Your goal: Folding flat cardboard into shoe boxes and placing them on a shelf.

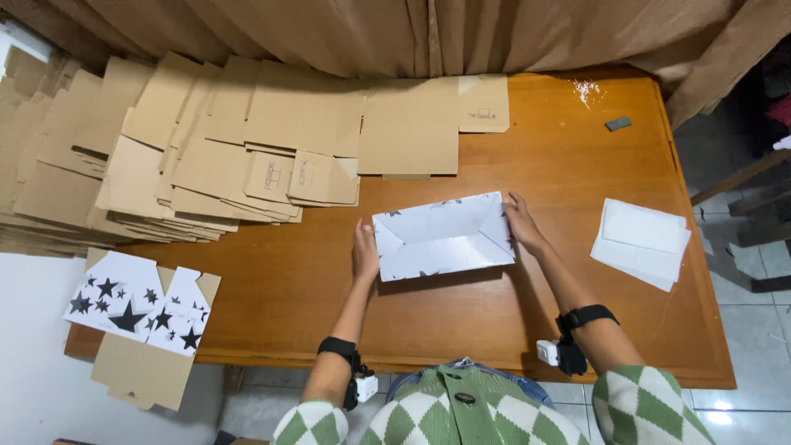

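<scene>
white card, folded into a shallow open box (443, 235), sits between the two hands on the wooden table (577, 173). the left hand (365, 251) lies flat against the box's left end wall, fingers extended and together, thumb side toward the box; it presses the wall and grips nothing. the right hand (521, 222) is set against the box's right end wall, fingers spread and slightly curved over the upper right corner; it too is open and only touches the card. the box therefore lies directly between the palms, touching both, with its long axis running from one hand to the other and tilted a little, the right end farther from the body. small dark star marks show at its edges.

each wrist carries a black strap with a small white device: left wrist band (338, 347), right wrist band (583, 316).

outward to the right of the right hand, well apart, lies a stack of white sheets (641, 241). beyond it, near the far table edge, rests a small grey block (618, 124).

beyond both hands, toward the far left, flat brown cardboard blanks (231, 148) are spread in overlapping piles. outward to the left of the left hand, at the near table corner, lies a flat blank with black stars (136, 309), overhanging the edge. a tan curtain (395, 33) hangs behind the table.
</scene>
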